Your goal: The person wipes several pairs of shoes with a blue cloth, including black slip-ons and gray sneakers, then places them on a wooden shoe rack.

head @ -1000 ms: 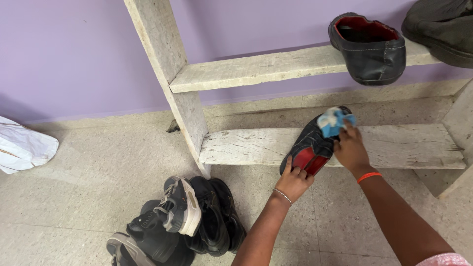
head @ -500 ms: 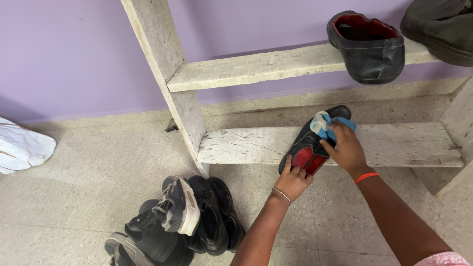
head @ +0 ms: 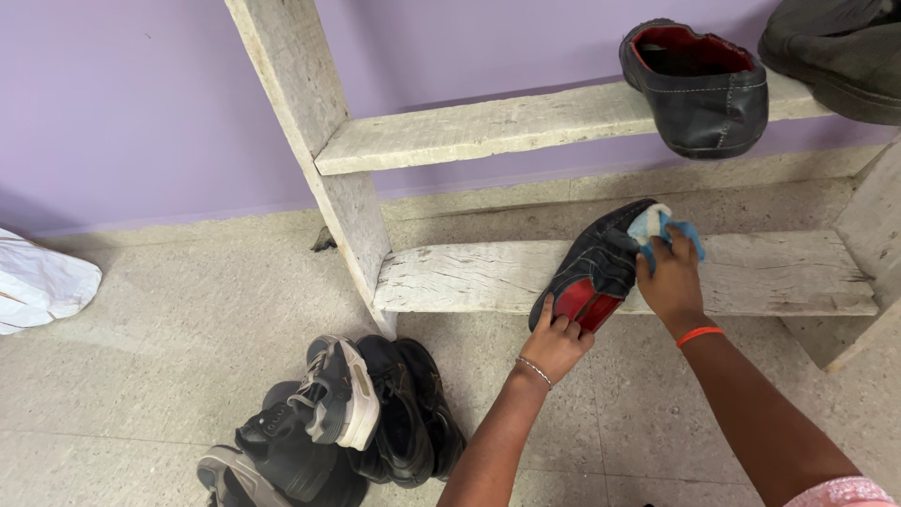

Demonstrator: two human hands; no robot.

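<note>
Looking down through the head camera, I find my left hand (head: pixel 557 343) gripping the heel end of a black shoe (head: pixel 593 268) with a red lining, fingers closed on its rim. The shoe lies tilted across the front edge of the lower plank (head: pixel 770 274) of a rough wooden rack, toe toward the wall. My right hand (head: pixel 670 282) is clamped on a blue-and-white cloth (head: pixel 661 227), pressing it against the upper near the toe. The hands are apart, one at each end of the shoe.

Progress, as I judge it: wiping is under way on the toe area; I cannot tell how much of the leather is already clean. A matching black shoe (head: pixel 696 89) sits on the upper plank (head: pixel 469 134), untouched by either hand. A heap of dark sneakers (head: pixel 357 418) lies on the floor (head: pixel 169 329) nearby, also unattended.
</note>
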